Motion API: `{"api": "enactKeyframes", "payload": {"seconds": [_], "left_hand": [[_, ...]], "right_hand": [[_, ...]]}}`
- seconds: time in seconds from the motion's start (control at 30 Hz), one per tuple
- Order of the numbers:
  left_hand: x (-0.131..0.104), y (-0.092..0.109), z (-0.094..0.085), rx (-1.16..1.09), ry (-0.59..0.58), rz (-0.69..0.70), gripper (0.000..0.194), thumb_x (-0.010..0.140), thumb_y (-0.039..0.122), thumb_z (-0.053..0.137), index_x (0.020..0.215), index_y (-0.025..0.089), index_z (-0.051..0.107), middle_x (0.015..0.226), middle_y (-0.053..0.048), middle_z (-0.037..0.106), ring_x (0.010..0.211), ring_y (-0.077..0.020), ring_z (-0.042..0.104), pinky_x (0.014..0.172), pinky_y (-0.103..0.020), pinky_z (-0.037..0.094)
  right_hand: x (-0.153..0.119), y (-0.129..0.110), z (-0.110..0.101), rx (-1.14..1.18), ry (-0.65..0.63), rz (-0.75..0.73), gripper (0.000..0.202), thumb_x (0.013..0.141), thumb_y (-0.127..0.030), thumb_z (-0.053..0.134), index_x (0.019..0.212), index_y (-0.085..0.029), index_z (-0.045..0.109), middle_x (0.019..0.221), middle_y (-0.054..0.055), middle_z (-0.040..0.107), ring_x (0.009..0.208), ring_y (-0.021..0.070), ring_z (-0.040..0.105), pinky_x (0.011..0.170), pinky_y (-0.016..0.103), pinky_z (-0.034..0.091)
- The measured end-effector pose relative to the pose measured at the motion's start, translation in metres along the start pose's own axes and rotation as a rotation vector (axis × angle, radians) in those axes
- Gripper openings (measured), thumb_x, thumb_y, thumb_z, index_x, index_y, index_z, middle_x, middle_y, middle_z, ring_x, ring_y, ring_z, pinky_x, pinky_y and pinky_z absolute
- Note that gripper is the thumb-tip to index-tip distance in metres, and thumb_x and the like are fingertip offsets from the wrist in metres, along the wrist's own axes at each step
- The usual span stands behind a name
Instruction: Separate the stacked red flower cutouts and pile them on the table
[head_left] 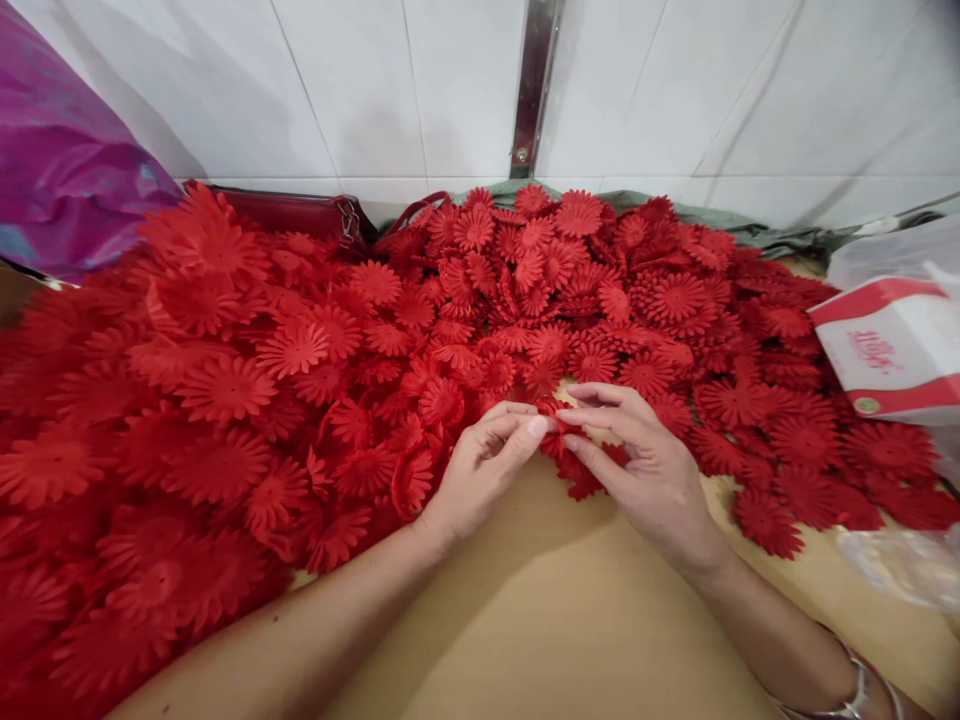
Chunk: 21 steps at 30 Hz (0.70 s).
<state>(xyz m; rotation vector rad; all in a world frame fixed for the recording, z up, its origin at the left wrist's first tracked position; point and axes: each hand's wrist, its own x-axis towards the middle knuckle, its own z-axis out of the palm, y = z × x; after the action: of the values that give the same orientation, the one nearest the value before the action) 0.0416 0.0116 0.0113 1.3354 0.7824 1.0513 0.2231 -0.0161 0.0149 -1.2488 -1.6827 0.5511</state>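
A small red artificial flower piece [553,425] is held up between my two hands, above the tan tabletop. My left hand [487,455] pinches it between thumb and fingers from the left. From the right, the thumb and fingers of my right hand [649,455] close on the same piece. Its exact shape is partly covered by my fingertips. Just beneath and to the right lies another red petal piece [589,478], partly behind my right hand. A large heap of red petal pieces [292,350] spreads behind and to the left of both hands.
White tiled wall [465,90] bounds the back. A dark red handbag [300,215] stands behind the heap, and purple plastic [67,150] bulges at the left. At right are a red-and-white paper bag [889,345] and clear plastic [904,565]. The tan tabletop [525,630] shows in front.
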Motion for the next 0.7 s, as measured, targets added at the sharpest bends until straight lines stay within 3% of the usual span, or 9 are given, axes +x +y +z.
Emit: {"api": "enactKeyframes", "payload": {"seconds": [0.13, 0.23, 0.53, 0.7], "left_hand": [[0.001, -0.004, 0.002, 0.017, 0.084, 0.004, 0.019, 0.083, 0.037, 0.076, 0.086, 0.018, 0.075, 0.095, -0.005, 0.065, 0.092, -0.0168, 0.061, 0.089, -0.03, 0.048], [0.003, -0.006, 0.002, 0.057, 0.126, 0.015, 0.017, 0.086, 0.035, 0.072, 0.084, 0.018, 0.073, 0.093, -0.004, 0.064, 0.089, -0.0163, 0.059, 0.086, -0.029, 0.047], [0.0, 0.005, 0.0, 0.068, 0.027, -0.011, 0.024, 0.092, 0.037, 0.063, 0.081, 0.016, 0.069, 0.097, -0.006, 0.063, 0.096, -0.0181, 0.059, 0.093, -0.03, 0.045], [0.001, -0.003, 0.003, 0.075, 0.098, 0.006, 0.02, 0.087, 0.036, 0.071, 0.079, 0.017, 0.069, 0.093, -0.004, 0.062, 0.09, -0.0166, 0.058, 0.086, -0.029, 0.046]], "right_hand": [[0.0, -0.003, 0.0, -0.086, -0.002, -0.059, 0.022, 0.093, -0.023, 0.065, 0.112, -0.031, 0.074, 0.129, 0.007, 0.063, 0.121, 0.0236, 0.061, 0.107, 0.047, 0.049], [0.0, -0.005, -0.001, -0.087, -0.012, -0.06, 0.023, 0.092, -0.023, 0.066, 0.113, -0.03, 0.073, 0.128, 0.008, 0.064, 0.122, 0.0237, 0.061, 0.107, 0.047, 0.049], [0.0, -0.004, 0.0, -0.077, 0.013, -0.074, 0.017, 0.093, -0.022, 0.066, 0.107, -0.027, 0.073, 0.12, 0.007, 0.067, 0.117, 0.0219, 0.063, 0.106, 0.045, 0.05], [0.0, -0.004, 0.001, -0.085, 0.0, -0.066, 0.017, 0.092, -0.024, 0.067, 0.108, -0.028, 0.073, 0.121, 0.007, 0.066, 0.118, 0.0223, 0.063, 0.105, 0.045, 0.051]]}}
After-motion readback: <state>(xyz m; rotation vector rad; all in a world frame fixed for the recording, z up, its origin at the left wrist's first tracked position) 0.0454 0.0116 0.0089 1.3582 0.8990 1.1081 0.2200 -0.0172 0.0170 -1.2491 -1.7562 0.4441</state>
